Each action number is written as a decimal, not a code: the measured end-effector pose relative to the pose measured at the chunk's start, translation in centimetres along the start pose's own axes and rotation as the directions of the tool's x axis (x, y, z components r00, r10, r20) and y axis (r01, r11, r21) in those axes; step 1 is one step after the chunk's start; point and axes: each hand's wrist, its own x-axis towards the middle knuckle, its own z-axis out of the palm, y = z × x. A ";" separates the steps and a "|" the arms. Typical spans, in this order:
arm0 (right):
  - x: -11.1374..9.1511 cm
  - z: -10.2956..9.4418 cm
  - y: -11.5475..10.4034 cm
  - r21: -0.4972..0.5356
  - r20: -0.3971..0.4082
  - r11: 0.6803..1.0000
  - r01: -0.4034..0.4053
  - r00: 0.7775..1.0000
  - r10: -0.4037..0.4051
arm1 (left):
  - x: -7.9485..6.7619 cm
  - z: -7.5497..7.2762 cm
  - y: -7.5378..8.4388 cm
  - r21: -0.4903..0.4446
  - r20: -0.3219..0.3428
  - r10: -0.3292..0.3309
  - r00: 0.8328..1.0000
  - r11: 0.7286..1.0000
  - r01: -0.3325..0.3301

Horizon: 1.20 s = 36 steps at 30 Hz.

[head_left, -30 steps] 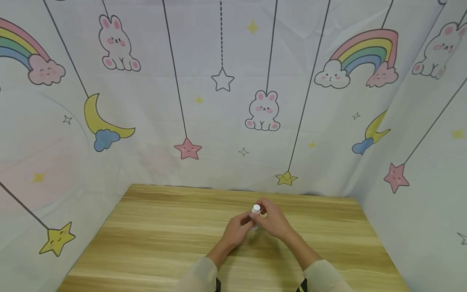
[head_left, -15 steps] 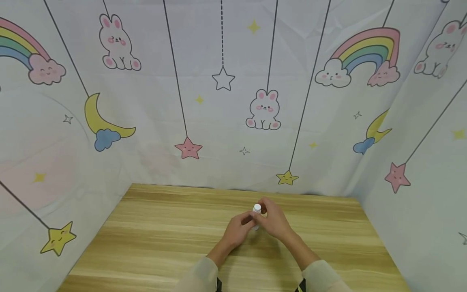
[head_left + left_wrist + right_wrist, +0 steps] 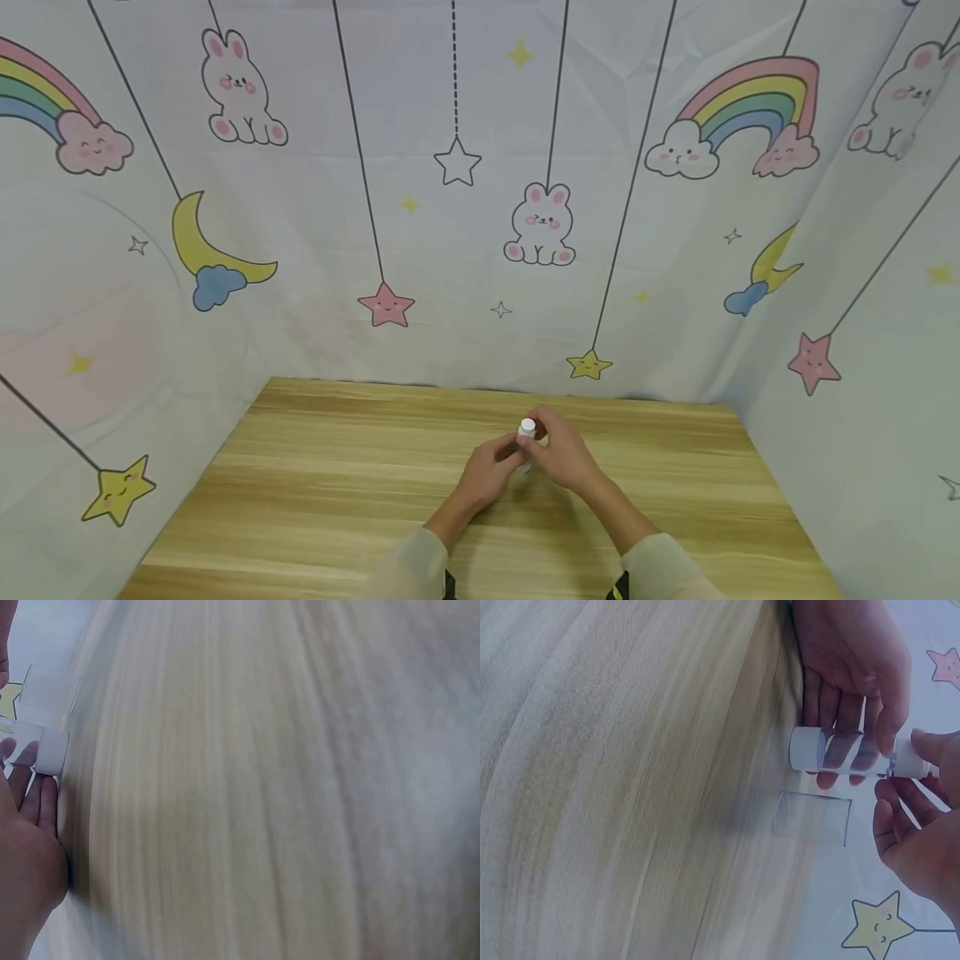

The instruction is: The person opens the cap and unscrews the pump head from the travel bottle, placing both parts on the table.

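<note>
A small clear bottle with a white base and a white top is upright between both hands. My left hand holds its clear body, thumb on one side and fingers on the other. Higher up, my right hand pinches the white top between thumb and fingers. Beside the bottle, a clear open cylinder like a cover stands on the table; the hands hide it in the head view. Whether the base touches the table, I cannot tell.
The wood-grain table runs back to a cloth backdrop printed with rabbits, stars and rainbows. More of that cloth hangs along the left and right sides of the table.
</note>
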 end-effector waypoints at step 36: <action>0.1 -0.6 0.5 -0.026 0.046 0.999 0.041 0.998 -0.040 | 0.2 0.2 -0.1 -0.014 -0.027 0.002 1.000 1.000 -0.003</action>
